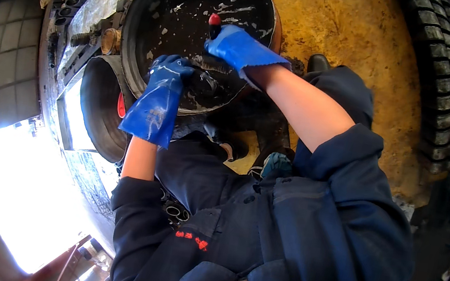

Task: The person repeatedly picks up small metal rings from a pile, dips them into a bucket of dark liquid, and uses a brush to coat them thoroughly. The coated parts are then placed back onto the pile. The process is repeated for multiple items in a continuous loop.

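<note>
My right hand [233, 43], in a long blue rubber glove, is closed round the dark handle of a brush [215, 20] with a red end. Pale bristles [213, 65] show below that glove, close to a dark, wet-looking round part [203, 83]. The fingers of my left hand [168, 72], gloved the same way, are wrapped on this part's left side. Both hands are over a wide round tub [133, 41] of dark liquid with pale flecks and foam on its surface. The part's exact kind cannot be made out.
Left of the tub, a dark round container [104, 109] lies tilted, with something red inside. Metal parts [77, 2] line a bench at the far left. A large treaded tyre [440, 79] stands on the right, beyond the stained yellow floor [355, 32].
</note>
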`<state>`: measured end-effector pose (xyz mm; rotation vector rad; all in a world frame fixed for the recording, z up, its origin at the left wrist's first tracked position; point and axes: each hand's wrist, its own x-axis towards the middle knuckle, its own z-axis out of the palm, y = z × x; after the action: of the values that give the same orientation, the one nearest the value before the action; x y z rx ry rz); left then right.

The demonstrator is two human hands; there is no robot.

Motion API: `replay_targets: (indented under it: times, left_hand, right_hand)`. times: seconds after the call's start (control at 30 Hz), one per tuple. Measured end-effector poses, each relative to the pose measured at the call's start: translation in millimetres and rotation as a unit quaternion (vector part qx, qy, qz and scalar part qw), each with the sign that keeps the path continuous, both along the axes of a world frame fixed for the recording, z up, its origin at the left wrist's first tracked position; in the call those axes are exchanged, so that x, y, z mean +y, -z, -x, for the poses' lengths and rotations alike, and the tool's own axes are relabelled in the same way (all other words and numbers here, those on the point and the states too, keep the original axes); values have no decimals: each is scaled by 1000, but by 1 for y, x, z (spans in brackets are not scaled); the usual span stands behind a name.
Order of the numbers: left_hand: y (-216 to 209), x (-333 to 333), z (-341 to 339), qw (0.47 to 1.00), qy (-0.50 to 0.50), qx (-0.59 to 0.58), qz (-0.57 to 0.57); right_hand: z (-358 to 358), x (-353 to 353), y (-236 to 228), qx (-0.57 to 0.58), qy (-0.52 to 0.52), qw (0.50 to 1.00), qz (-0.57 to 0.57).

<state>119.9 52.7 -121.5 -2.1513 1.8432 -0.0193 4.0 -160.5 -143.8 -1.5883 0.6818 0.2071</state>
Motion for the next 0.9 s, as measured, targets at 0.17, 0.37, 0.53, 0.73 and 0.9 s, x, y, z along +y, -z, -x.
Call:
replay_targets:
  times: [0.17,0.37,0.53,0.73,0.9]
  left_hand:
    - [15,-4,-4,998,-10,12,55]
    - [32,-3,28,956,-205,-66,201]
    - [70,36,10,530,-515,586,332]
    - [89,17,10,563,-530,523,359]
    - [97,-5,-4,443,-632,538,339]
  right_hand:
    - [1,21,30,-52,-35,998,18]
    - [-9,28,38,-37,-79,996,18]
    - [-19,34,35,14,-55,997,-45]
    - [-10,31,28,-7,-20,999,-36]
    - [-9,30,33,33,-33,999,16]
